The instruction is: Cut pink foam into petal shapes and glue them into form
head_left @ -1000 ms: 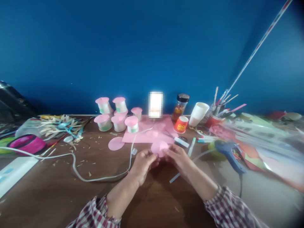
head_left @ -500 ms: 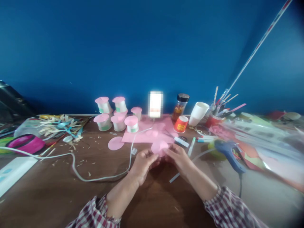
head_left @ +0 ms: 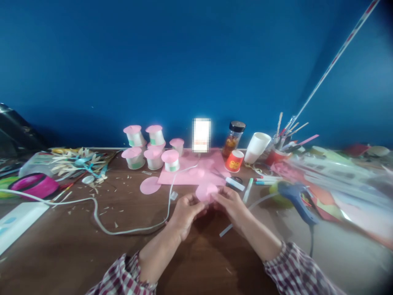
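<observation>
Between my two hands is a small pink paper disc (head_left: pixel 205 191), held over the near edge of the pink sheet. My left hand (head_left: pixel 188 211) pinches its lower left edge, and my right hand (head_left: pixel 229 204) pinches it from the right. Whether anything sits under the disc is hidden by my fingers. A larger pink paper circle (head_left: pixel 150 185) lies flat on the table to the left. Behind it stand several white paper cups with pink disc tops (head_left: pixel 170 160), some stacked two high. The pink sheet (head_left: pixel 167 176) lies beyond my hands.
A white cable (head_left: pixel 123 232) winds across the table left of my hands. To the right lie a blue glue gun (head_left: pixel 296 198) and markers (head_left: pixel 267 180). Farther back stand a red paper cup (head_left: pixel 234 161), a lidded jar (head_left: pixel 233 137) and a white cup (head_left: pixel 257 147).
Both hands keep their pinch on the pink disc in nearly the same place. The disc looks very slightly turned; the other objects stay put.
</observation>
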`<state>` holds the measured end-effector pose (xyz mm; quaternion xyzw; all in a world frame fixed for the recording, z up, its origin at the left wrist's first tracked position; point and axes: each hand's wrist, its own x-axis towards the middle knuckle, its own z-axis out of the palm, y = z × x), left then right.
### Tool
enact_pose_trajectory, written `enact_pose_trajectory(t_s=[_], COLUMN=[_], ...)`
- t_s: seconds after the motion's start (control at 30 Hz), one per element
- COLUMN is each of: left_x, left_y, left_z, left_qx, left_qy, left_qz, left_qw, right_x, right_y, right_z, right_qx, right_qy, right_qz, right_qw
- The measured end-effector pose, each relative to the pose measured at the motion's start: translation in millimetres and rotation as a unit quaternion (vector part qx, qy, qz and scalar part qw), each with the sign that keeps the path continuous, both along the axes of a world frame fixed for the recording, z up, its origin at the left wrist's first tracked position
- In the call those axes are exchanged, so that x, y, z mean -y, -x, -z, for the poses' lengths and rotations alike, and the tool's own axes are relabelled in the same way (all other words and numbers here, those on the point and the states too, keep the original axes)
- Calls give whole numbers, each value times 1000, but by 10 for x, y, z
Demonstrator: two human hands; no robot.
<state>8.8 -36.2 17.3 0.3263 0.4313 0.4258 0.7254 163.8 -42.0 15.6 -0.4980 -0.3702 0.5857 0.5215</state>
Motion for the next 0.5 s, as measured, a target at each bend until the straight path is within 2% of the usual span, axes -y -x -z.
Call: enact_pose_trajectory(t_s=[0.27,0.5], left_x=[-18,27], left_y=[11,-14], left_z=[7,-16], left_qx=[-15,-31], left_qy=[-41,-106], left_qz=[2,18], left_qw=[999,994], right_x=[6,23], right_y=[-23,-34], right_z=[-23,-38], right_qx=[-70,-109], right_qy=[28,-21], right_qz=[-7,-59], right_qw=[997,992])
